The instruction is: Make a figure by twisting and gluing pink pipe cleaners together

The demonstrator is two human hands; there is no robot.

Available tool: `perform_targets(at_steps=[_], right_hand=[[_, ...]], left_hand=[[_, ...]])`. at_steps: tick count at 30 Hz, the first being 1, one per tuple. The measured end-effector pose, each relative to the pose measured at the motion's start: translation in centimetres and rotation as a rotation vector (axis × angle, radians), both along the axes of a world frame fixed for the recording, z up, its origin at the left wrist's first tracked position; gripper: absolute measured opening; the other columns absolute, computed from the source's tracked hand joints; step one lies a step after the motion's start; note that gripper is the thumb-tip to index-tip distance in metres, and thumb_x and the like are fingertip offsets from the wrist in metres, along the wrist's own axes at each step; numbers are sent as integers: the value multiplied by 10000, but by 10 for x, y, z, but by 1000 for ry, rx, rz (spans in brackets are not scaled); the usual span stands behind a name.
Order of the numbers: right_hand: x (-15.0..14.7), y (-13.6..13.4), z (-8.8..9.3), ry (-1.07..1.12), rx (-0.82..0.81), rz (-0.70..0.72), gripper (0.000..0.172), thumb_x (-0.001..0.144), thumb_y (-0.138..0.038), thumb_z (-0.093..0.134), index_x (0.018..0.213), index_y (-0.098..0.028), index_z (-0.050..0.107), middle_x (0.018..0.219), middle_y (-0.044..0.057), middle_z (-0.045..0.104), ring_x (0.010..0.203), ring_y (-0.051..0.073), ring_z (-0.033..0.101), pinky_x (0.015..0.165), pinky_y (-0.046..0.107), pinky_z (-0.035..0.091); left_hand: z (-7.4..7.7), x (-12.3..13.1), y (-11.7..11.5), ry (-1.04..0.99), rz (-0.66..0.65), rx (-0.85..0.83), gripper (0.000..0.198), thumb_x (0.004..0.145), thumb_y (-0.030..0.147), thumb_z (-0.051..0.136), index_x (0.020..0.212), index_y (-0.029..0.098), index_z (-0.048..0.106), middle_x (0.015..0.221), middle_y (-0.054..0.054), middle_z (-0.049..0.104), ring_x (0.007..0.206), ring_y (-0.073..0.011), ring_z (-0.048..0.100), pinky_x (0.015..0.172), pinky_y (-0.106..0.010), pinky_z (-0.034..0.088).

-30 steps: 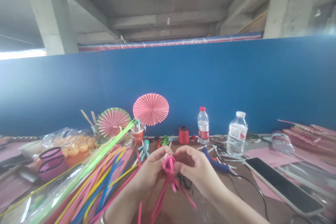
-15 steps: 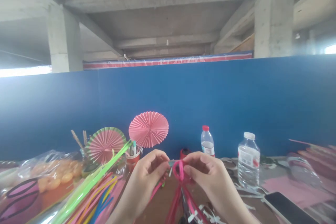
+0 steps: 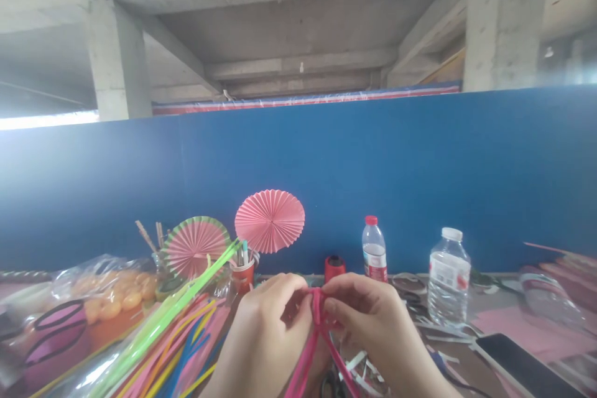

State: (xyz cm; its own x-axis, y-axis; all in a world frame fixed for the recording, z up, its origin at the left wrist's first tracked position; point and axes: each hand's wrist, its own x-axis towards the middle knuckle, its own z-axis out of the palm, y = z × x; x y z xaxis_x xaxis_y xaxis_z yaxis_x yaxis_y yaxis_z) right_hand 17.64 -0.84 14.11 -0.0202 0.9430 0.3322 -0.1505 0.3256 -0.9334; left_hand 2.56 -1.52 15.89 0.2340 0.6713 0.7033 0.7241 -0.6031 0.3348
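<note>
Between my two hands, a bright pink pipe cleaner (image 3: 317,306) is bent into a narrow loop, with its long ends hanging down toward me. My left hand (image 3: 275,317) pinches it from the left, its fingertips partly hidden behind the thumb. From the right, my right hand (image 3: 368,314) grips the same loop between thumb and forefinger. The fingertips of both hands nearly meet at the loop. Beneath the hanging ends lie dark-handled scissors (image 3: 328,382) and white paper scraps (image 3: 359,364) on the brown table.
Colourful pipe cleaners (image 3: 186,348) and green ones in plastic lie left. Behind stand pleated paper fans (image 3: 269,221), a pen cup (image 3: 242,277), a red object (image 3: 334,267), and two bottles (image 3: 448,280). A phone (image 3: 517,364) lies right; a blue partition (image 3: 326,161) closes the back.
My left hand has moved right and now pinches the pink loop beside my right hand. The round loop has become narrower. The view has shifted slightly.
</note>
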Motion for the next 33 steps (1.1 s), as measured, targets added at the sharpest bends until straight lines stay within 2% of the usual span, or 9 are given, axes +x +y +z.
perform_targets(at_steps=[4, 10, 14, 26, 33], right_hand=[[-3, -1, -2, -4, -6, -10, 58, 626, -196, 671, 677, -172, 680, 617, 13, 678, 586, 149, 611, 553, 253, 502], [-7, -4, 0, 14, 5, -13, 29, 634, -154, 653, 652, -166, 673, 565, -12, 653, 524, 111, 587, 518, 204, 489], [-6, -4, -2, 5, 17, -19, 29, 642, -164, 660, 669, -163, 672, 586, -4, 656, 551, 121, 595, 535, 211, 496], [-8, -5, -2, 4, 17, -21, 32, 646, -165, 662, 674, -166, 678, 585, -2, 667, 538, 125, 605, 538, 210, 496], [-9, -6, -2, -9, 37, -27, 38, 648, -181, 671, 682, -173, 686, 598, 9, 671, 570, 148, 610, 547, 236, 495]], left_hand=[[-2, 0, 0, 27, 36, 84, 146, 744, 122, 503, 720, 194, 628, 611, 0, 625, 545, -142, 564, 527, -256, 442], [-4, 0, 4, 24, 45, 129, 151, 732, 97, 504, 690, 188, 618, 584, 7, 626, 523, -134, 571, 509, -244, 442], [-6, 0, 5, 17, 37, 155, 150, 737, 98, 501, 696, 188, 615, 584, 6, 620, 523, -130, 566, 509, -241, 438], [-8, 1, 5, 28, 43, 191, 162, 740, 97, 490, 660, 190, 595, 562, 17, 601, 504, -114, 535, 499, -226, 399], [-8, 1, 4, 72, 62, 157, 170, 746, 91, 476, 647, 186, 576, 564, 17, 582, 516, -113, 521, 513, -228, 383]])
